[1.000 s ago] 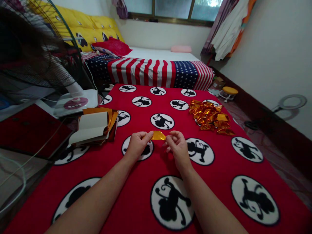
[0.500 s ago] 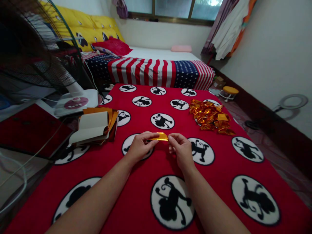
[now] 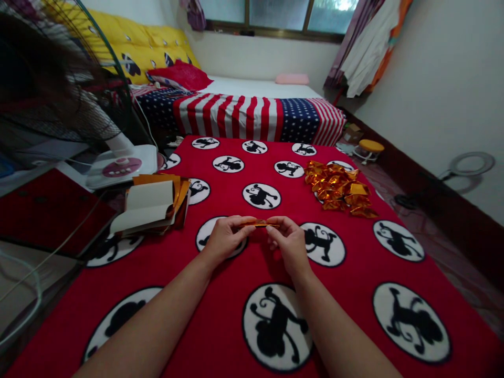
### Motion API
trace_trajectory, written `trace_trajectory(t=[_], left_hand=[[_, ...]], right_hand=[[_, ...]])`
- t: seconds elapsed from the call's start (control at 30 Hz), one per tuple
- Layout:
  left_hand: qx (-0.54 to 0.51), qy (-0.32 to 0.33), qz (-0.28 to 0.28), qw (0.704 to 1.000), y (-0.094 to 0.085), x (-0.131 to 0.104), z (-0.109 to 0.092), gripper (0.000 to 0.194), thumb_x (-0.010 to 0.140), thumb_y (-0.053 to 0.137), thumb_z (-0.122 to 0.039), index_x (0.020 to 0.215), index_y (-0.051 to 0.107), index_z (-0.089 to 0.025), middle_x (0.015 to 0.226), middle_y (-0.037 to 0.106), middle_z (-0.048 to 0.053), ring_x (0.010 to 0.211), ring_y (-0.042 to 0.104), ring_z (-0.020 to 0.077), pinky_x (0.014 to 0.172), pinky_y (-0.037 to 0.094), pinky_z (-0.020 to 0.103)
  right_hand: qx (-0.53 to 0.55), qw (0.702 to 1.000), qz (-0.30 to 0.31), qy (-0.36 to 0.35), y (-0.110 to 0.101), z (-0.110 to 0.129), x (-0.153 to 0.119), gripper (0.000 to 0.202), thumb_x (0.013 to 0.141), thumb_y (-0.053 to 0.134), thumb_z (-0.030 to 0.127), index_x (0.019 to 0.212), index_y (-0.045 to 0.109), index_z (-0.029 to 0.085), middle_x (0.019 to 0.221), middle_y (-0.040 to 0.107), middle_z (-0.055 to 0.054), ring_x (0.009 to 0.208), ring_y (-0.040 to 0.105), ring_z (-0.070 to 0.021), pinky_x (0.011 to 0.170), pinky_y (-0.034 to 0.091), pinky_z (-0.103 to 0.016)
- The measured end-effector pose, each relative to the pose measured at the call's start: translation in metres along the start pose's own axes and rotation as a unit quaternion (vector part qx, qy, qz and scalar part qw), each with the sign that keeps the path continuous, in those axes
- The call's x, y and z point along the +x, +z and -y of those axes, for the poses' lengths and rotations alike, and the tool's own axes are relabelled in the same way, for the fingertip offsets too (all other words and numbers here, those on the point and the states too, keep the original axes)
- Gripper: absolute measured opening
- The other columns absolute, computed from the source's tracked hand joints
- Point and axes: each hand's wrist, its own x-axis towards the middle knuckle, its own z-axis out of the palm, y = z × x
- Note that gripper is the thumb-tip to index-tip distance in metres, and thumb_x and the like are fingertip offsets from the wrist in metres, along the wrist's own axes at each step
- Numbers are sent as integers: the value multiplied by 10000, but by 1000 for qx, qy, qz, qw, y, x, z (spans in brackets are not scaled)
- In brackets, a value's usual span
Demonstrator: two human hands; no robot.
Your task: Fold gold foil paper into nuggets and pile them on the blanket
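Note:
Between my two hands, over the red cloth [image 3: 220, 320], is a small strip of folded gold foil paper [image 3: 260, 223], seen nearly edge-on. My left hand [image 3: 226, 239] pinches its left end between thumb and fingers. On the other end, the thumb and fingers of my right hand [image 3: 289, 240] are closed. Fingertips cover both ends of the strip. Beyond my right hand lies a heap of folded shiny gold paper pieces [image 3: 340, 189]. To the left sits a stack of gold and pale paper sheets [image 3: 150, 202], loosely piled.
An electric fan [image 3: 122, 163] with a white base stands at the left, next to a dark red panel [image 3: 51, 210] and loose white cables. Across the far side is a bed with a striped, starred cover [image 3: 244, 115]. A yellow-topped stool [image 3: 371, 146] stands at right.
The gold foil paper has tipped from showing its bright flat face to nearly edge-on. My right hand has shifted slightly left and now holds it with fingers farther along its edge.

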Motion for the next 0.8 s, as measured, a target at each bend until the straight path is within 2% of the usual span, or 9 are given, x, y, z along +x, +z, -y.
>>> trace_trajectory(t=[0.2, 0.4, 0.5, 0.67, 0.8], left_hand=[[6, 7, -3, 1000, -1, 0, -4, 277, 771, 668, -240, 1034, 741, -194, 957, 751, 57, 844, 687, 183, 757, 509, 248], [-60, -41, -21, 997, 2, 1, -1, 321, 790, 547, -199, 1040, 742, -150, 879, 763, 67, 709, 692, 173, 651, 519, 243], [-47, -41, -26, 998, 4, 1, -1, 326, 784, 531, -186, 1021, 750, -141, 876, 767, 69, 703, 694, 174, 638, 519, 240], [15, -13, -13, 1000, 7, -2, -6, 350, 770, 509, -104, 1011, 756, -163, 874, 772, 46, 723, 700, 155, 674, 518, 226], [56, 32, -6, 998, 9, -5, -10, 354, 768, 523, -69, 998, 760, -194, 897, 774, 29, 747, 704, 137, 709, 516, 214]], right_hand=[[-22, 1000, -3, -10, 3, -1, -1, 254, 721, 717, 335, 879, 609, 168, 726, 644, 4, 482, 537, -88, 390, 432, -180], [-83, 996, 1, -45, 5, -6, -2, 201, 779, 665, 332, 897, 608, 180, 803, 670, -26, 507, 553, -100, 423, 437, -198], [-130, 989, -14, -70, 4, -7, -2, 170, 806, 630, 324, 899, 604, 184, 817, 676, -35, 583, 603, -131, 500, 479, -223], [-232, 963, -22, -132, 7, -7, -1, 166, 767, 623, 238, 922, 601, 185, 881, 674, -50, 795, 650, -190, 724, 526, -293], [-324, 930, -52, -165, 10, -7, -1, 158, 726, 609, 194, 884, 608, 191, 882, 654, -49, 822, 625, -196, 768, 503, -305]])
